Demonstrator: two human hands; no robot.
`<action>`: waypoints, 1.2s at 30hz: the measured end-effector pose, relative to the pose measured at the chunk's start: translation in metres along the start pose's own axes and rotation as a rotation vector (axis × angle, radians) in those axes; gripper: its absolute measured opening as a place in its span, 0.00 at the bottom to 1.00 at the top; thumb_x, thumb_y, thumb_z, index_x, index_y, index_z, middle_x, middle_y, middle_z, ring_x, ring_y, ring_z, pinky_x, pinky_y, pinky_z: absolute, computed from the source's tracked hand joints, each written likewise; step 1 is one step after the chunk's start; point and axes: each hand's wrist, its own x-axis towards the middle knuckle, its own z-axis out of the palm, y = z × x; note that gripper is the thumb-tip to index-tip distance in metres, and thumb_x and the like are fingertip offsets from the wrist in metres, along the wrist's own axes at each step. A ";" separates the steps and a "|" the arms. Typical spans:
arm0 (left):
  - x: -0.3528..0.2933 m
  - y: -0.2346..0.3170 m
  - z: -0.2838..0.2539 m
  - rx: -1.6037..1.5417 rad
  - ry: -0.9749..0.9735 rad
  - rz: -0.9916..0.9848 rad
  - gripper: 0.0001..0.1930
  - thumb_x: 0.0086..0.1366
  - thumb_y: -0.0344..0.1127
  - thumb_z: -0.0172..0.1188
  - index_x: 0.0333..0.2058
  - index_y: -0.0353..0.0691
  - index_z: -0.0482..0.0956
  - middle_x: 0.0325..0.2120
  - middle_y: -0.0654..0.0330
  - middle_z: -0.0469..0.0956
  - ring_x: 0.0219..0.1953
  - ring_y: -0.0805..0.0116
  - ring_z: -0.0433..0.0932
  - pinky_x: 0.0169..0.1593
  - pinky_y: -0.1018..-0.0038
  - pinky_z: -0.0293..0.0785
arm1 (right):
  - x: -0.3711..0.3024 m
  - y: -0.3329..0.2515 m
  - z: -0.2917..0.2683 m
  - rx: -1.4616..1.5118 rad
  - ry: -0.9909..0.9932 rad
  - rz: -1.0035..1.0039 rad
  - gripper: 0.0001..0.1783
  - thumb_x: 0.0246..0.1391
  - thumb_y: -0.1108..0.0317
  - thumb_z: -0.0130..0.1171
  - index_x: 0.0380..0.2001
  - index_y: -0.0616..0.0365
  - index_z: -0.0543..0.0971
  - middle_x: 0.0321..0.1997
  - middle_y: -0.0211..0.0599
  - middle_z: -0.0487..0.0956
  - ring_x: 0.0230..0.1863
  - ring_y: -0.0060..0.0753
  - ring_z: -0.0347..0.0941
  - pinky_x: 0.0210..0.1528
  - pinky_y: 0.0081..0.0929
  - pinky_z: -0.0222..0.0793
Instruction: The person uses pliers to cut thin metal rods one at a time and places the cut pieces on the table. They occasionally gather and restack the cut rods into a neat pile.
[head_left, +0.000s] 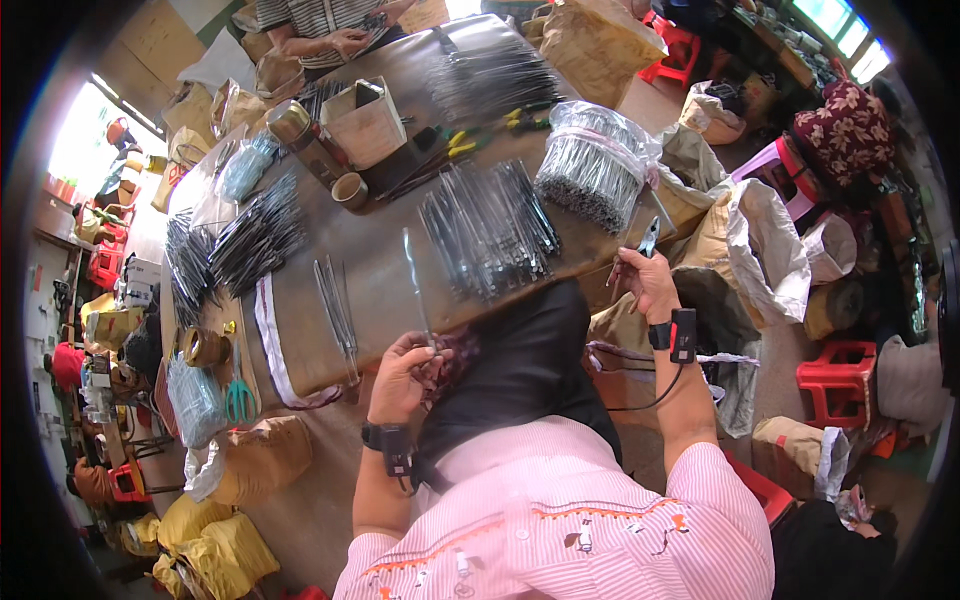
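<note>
My left hand [405,375] is at the table's near edge, its fingers closed on the lower end of a thin metal strip [413,280] that points away from me. Off to the right, my right hand [650,285] grips pliers [650,237] with their jaws pointing up; the handles are mostly hidden by the fingers. Between the hands, a flat pile of similar metal strips [490,230] lies on the brown table [385,270]. To the left of the held strip, a few loose strips [335,310] reach the table's edge.
A plastic-wrapped bundle of strips [595,170] stands at the table's right. Farther back are a box [365,120], a tape roll [350,190] and yellow-handled tools [462,143]. Darker strips [255,235] and scissors [241,395] lie left. Sacks [755,250] crowd the right; another person [320,30] sits opposite.
</note>
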 end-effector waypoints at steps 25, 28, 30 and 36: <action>-0.016 -0.020 0.068 0.248 -0.246 0.208 0.09 0.59 0.22 0.64 0.37 0.31 0.75 0.31 0.56 0.80 0.33 0.69 0.82 0.39 0.77 0.79 | -0.130 0.009 0.123 -0.195 -0.379 -0.131 0.08 0.55 0.78 0.60 0.37 0.62 0.73 0.32 0.41 0.81 0.29 0.27 0.79 0.24 0.23 0.75; -0.015 -0.020 0.069 0.260 -0.266 0.225 0.08 0.59 0.23 0.64 0.36 0.31 0.75 0.31 0.56 0.81 0.33 0.69 0.82 0.39 0.77 0.79 | -0.136 0.019 0.134 -0.244 -0.391 -0.131 0.10 0.55 0.78 0.61 0.39 0.62 0.73 0.32 0.39 0.81 0.30 0.26 0.79 0.25 0.21 0.75; -0.014 -0.020 0.067 0.241 -0.234 0.194 0.09 0.59 0.23 0.65 0.37 0.31 0.75 0.30 0.56 0.81 0.33 0.69 0.82 0.39 0.77 0.79 | -0.138 0.024 0.143 -0.242 -0.333 -0.122 0.12 0.54 0.78 0.62 0.41 0.63 0.73 0.31 0.37 0.81 0.30 0.25 0.79 0.27 0.20 0.74; -0.017 -0.017 0.060 0.300 -0.253 0.153 0.12 0.59 0.22 0.63 0.41 0.31 0.74 0.31 0.57 0.80 0.33 0.68 0.82 0.38 0.76 0.80 | -0.118 0.010 0.144 0.024 -0.192 -0.293 0.08 0.56 0.78 0.59 0.39 0.65 0.75 0.30 0.40 0.80 0.27 0.28 0.77 0.23 0.24 0.74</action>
